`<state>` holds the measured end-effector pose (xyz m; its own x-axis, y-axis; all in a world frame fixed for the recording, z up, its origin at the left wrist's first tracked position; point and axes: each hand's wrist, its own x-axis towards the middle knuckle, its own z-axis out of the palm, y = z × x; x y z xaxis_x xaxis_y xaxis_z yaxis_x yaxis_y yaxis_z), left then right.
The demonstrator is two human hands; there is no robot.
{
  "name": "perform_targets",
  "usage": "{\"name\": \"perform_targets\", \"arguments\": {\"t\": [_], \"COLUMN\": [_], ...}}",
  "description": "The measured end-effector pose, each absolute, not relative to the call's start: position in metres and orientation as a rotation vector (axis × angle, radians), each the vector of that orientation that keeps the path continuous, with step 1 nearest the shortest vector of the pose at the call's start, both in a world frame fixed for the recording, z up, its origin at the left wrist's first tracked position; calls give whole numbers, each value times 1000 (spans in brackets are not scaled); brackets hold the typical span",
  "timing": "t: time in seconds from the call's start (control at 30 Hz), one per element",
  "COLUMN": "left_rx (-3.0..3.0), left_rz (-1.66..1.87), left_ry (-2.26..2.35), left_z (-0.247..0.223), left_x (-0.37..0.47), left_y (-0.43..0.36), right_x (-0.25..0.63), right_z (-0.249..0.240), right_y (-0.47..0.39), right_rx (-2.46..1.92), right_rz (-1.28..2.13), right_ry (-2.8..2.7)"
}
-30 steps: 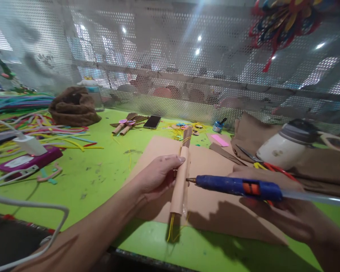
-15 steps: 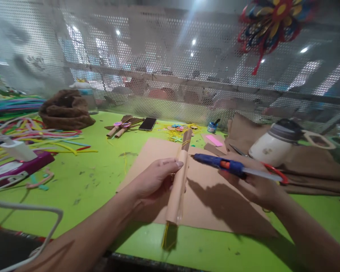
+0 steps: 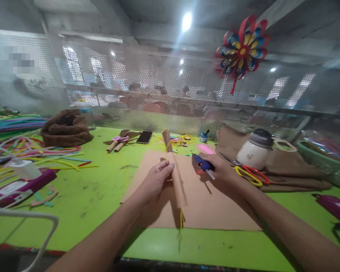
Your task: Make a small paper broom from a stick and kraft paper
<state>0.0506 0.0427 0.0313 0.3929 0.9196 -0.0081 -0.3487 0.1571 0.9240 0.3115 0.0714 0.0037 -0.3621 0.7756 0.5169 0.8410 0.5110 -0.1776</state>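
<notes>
My left hand (image 3: 159, 176) is closed on a rolled brown paper tube (image 3: 179, 185), thumb along its side. A pleated brown paper piece (image 3: 166, 139) tied with yellow string sticks out of the tube's far end, and yellow strands (image 3: 181, 219) hang from the near end. In my right hand (image 3: 222, 172) is a blue hot glue gun (image 3: 202, 163) with a clear glue stick at its back; it is held low over the brown paper sheet (image 3: 215, 211), apart from the tube. The fingers of my right hand are partly hidden.
Scissors (image 3: 252, 175), a white jar with a grey lid (image 3: 253, 151) and folded brown cloth (image 3: 283, 162) lie to the right. A phone (image 3: 144, 137) and finished paper brooms (image 3: 120, 140) are at the back. Pipe cleaners (image 3: 62, 155) and a purple power strip (image 3: 22, 187) lie left.
The glue gun has moved away from the tube, forward and down toward the sheet. The tube has turned, its far end now leaning left. The view has tilted up.
</notes>
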Motion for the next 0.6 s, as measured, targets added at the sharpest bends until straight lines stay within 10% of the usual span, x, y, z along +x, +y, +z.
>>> {"name": "perform_targets", "arguments": {"t": [0.6], "left_rx": [854], "left_rz": [1255], "left_ry": [818], "left_z": [7], "left_x": [64], "left_y": [49], "right_x": [185], "right_z": [14], "right_y": [-9], "right_rx": [-1254], "right_rz": [-325], "right_ry": [-2143]}}
